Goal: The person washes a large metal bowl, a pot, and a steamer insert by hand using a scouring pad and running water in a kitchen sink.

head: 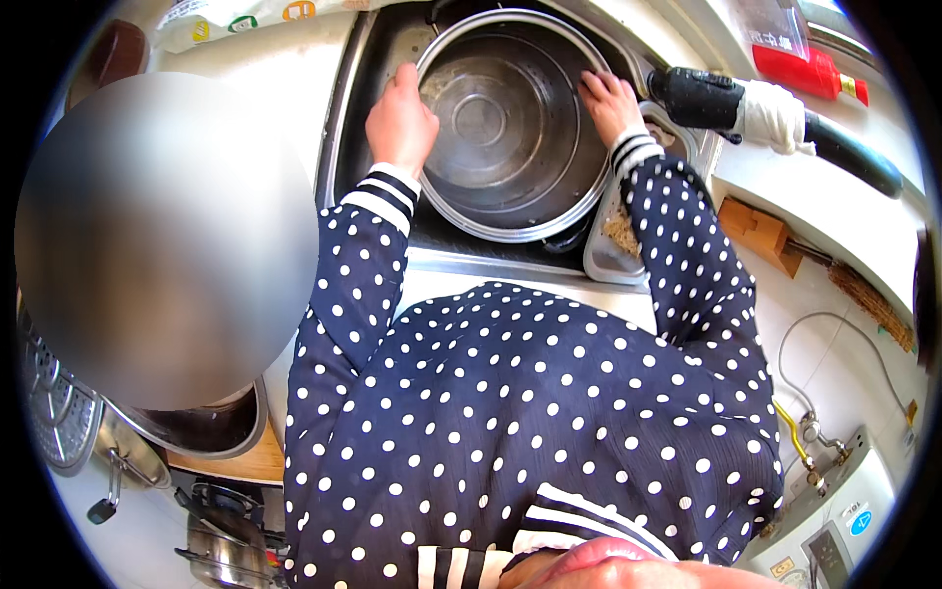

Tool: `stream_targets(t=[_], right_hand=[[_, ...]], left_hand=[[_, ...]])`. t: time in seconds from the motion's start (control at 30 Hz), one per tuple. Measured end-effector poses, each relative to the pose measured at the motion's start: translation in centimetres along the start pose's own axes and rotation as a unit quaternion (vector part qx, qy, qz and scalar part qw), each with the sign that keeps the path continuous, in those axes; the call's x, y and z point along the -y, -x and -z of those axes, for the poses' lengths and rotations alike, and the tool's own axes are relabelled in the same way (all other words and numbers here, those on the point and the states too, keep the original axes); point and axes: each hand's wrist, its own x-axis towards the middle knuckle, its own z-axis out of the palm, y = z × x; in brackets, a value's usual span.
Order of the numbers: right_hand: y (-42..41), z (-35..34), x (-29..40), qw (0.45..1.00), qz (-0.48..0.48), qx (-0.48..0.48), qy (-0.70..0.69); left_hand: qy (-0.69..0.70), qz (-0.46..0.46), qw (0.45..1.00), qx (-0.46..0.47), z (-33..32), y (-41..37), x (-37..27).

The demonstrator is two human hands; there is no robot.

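A large stainless steel pot sits in the sink, its open mouth facing up and its inside wet-looking. At its left rim, my left hand is closed around the edge. My right hand grips the opposite rim, with the fingers bent over it towards the inside. A dark loop handle shows on the pot's near side. Close under my right forearm is a metal caddy with a tan scrubber in it, partly covered by the sleeve.
A black faucet with white cloth tied round it reaches in from the right. Beyond it lies a red bottle. A water heater hangs at lower right. Several pots, including one stainless pot, stand lower left. A round blur hides the left side.
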Motion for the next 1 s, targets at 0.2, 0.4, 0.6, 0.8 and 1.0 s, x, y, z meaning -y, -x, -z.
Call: stream_targets(t=[0.2, 0.4, 0.6, 0.8, 1.0], right_hand=[[-7.8, 0.8, 1.5, 0.946, -0.059, -0.28, -0.155], [-11.5, 4.4, 10.5, 0.843, -0.037, -0.359, -0.399], [-7.6, -10.7, 11.6, 0.443, -0.667, -0.21, -0.561], [-13.3, -10.6, 13.5, 0.549, -0.628, -0.296, -0.466], [-11.9, -7.9, 24.2, 0.823, -0.25, -0.071, -0.505]], left_hand=[[-0.024, -0.001, 1.0, -0.009, 0.0, 0.1, -0.2], [-0.004, -0.007, 1.0, 0.001, 0.0, 0.0, -0.4], [0.005, -0.042, 0.999, -0.007, -0.6, -0.4, -0.9], [-0.006, -0.036, 0.999, -0.012, -0.4, -0.2, -0.5], [-0.014, -0.051, 0.999, 0.002, -0.8, -0.3, -0.5]])
